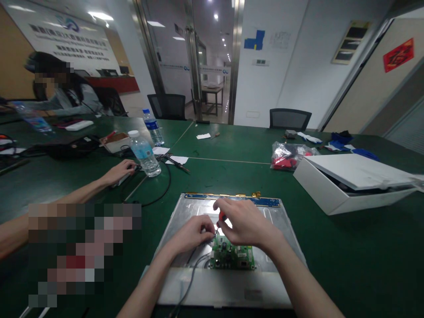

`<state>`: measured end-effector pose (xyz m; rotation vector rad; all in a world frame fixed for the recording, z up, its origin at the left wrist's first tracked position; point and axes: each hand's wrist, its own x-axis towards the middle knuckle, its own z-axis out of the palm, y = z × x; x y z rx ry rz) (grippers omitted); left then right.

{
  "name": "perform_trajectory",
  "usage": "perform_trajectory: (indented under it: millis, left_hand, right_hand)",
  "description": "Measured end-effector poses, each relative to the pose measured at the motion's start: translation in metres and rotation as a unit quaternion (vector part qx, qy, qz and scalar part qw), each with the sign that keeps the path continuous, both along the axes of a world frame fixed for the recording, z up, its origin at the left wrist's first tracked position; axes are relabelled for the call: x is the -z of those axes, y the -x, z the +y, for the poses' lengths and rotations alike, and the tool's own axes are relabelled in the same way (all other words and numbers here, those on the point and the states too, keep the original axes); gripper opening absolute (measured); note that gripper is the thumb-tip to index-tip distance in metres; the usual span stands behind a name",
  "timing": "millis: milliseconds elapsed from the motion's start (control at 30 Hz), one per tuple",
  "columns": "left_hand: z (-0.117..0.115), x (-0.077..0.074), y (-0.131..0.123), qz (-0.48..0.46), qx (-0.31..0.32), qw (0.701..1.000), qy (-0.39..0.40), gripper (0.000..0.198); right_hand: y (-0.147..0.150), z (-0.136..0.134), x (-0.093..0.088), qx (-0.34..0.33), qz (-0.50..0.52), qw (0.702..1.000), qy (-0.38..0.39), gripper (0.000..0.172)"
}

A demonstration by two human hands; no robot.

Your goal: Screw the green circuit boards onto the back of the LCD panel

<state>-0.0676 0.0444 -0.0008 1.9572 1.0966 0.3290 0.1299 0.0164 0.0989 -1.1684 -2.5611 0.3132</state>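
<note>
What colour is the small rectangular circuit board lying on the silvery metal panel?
The circuit board is green, best seen in the head view.

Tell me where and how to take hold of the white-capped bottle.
Grip the white-capped bottle around the middle of its body, probably best from the near right side, above the looping black cable. It stands with its rounded side exposed there, while a co-worker's hand is close on its left and a blue-capped bottle stands behind.
</note>
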Motion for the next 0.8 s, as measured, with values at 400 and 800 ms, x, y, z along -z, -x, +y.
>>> perform_trajectory:
  millis: [400,800]
  left_hand:
    - [0.000,-0.002,0.000,0.005,-0.010,1.000,0.005,0.010]
    - [-0.001,-0.002,0.000,0.015,-0.026,1.000,0.001,0.010]
  right_hand:
    - [-0.005,0.003,-0.001,0.004,0.004,1.000,0.011,0.026]
    - [-0.010,0.005,-0.003,0.013,0.001,0.999,0.041,0.025]
